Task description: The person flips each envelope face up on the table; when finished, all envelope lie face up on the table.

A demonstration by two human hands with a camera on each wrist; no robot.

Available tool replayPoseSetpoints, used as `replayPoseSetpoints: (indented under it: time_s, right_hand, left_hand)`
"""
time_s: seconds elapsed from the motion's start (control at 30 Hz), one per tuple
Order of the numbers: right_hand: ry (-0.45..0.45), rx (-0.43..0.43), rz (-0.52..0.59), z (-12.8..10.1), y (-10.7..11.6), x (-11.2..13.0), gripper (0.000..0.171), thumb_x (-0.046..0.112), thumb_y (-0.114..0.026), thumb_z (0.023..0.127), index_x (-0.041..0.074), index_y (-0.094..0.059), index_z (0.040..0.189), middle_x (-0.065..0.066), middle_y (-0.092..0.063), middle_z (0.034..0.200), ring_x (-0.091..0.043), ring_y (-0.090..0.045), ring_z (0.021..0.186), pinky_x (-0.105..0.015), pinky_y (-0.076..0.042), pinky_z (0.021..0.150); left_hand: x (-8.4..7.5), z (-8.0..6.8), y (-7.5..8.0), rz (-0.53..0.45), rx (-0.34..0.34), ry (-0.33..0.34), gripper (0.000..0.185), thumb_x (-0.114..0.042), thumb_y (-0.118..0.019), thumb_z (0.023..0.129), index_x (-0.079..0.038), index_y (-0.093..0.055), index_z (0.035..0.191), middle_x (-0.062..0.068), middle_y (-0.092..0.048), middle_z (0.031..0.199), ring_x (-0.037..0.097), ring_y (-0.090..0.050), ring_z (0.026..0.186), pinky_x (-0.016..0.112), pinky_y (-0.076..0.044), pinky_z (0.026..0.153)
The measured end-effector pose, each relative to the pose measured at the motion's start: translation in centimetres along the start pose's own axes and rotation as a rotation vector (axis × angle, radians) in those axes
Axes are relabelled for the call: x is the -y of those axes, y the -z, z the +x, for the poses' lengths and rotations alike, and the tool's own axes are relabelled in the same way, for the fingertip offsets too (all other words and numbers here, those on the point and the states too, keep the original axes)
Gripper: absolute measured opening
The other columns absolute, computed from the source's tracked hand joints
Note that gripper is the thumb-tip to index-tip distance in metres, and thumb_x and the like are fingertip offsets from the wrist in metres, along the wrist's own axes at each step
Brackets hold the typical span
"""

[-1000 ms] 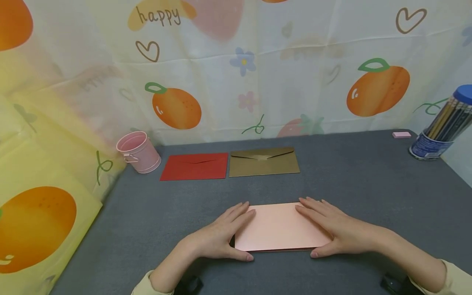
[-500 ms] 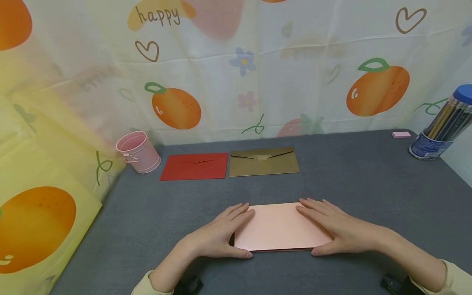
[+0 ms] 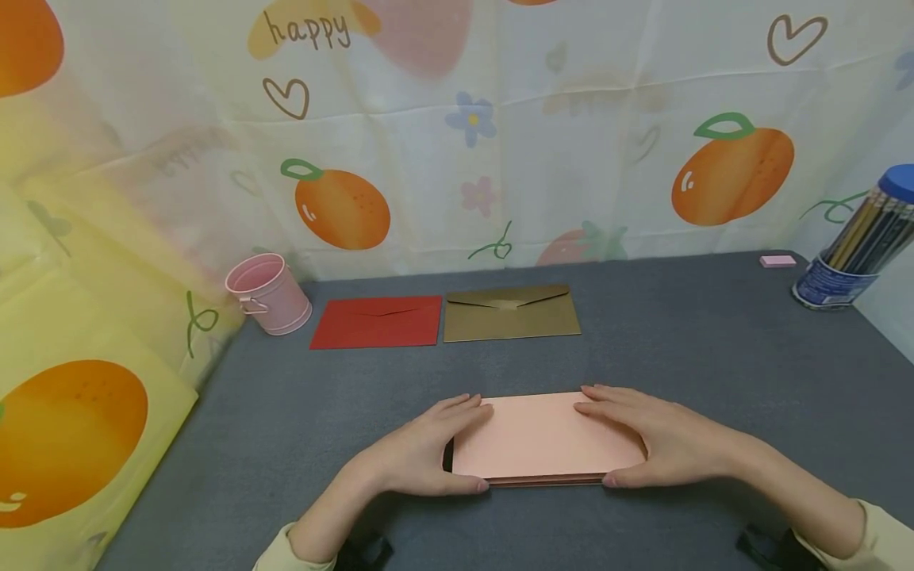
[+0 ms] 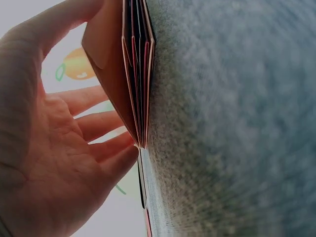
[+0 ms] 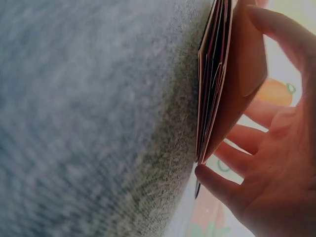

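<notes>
On the grey desk (image 3: pixel 714 357), both hands, left (image 3: pixel 417 456) and right (image 3: pixel 660 440), gripped the ends of a pink envelope stack (image 3: pixel 546 436), fingers over the top, thumbs at the near edge, well in front of the gold envelope (image 3: pixel 510 313).

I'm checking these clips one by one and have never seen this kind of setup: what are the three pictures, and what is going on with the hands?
No machine here: a person wears three cameras. The wide picture comes from the head; the two close, sideways ones come from the wrists. On the grey table the left hand and right hand hold the ends of a pink stack of envelopes. The wrist views show several layers in that stack, its edge lifted slightly. Farther back lie a red envelope and a gold envelope, with a pink bucket at left, and a pencil tub and pink eraser at right.
</notes>
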State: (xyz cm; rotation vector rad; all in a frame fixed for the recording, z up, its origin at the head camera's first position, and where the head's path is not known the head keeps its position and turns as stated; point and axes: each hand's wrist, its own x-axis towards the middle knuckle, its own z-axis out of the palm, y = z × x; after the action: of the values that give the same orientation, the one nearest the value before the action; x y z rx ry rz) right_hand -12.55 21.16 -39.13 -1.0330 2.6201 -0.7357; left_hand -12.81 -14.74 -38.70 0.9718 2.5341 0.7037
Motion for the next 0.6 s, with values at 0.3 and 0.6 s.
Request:
replayPoseSetpoints:
  time_s: [0.3, 0.6]
  right_hand:
    - [0.079, -0.072, 0.003, -0.01, 0.39, -0.49, 0.065, 0.053, -0.067, 0.087, 0.026, -0.049, 0.143, -0.003, -0.043, 0.15, -0.028, -0.043, 0.135, -0.053, -0.044, 0.097]
    - [0.051, -0.142, 0.091, 0.18, 0.7, -0.97, 0.046, 0.039, -0.07, 0.09, 0.027, -0.059, 0.134, -0.001, -0.056, 0.138, -0.02, -0.055, 0.124, -0.038, -0.05, 0.092]
  left_hand:
    - [0.45, 0.04, 0.13, -0.038, -0.05, -0.011, 0.069, -0.056, -0.067, 0.085, -0.024, -0.05, 0.143, -0.002, -0.038, 0.153, 0.016, -0.027, 0.143, 0.046, -0.031, 0.111]
    - [0.87, 0.25, 0.34, -0.109, -0.146, -0.05, 0.055, -0.054, -0.063, 0.09, -0.024, -0.058, 0.136, -0.005, -0.053, 0.141, 0.011, -0.041, 0.135, 0.041, -0.037, 0.108]
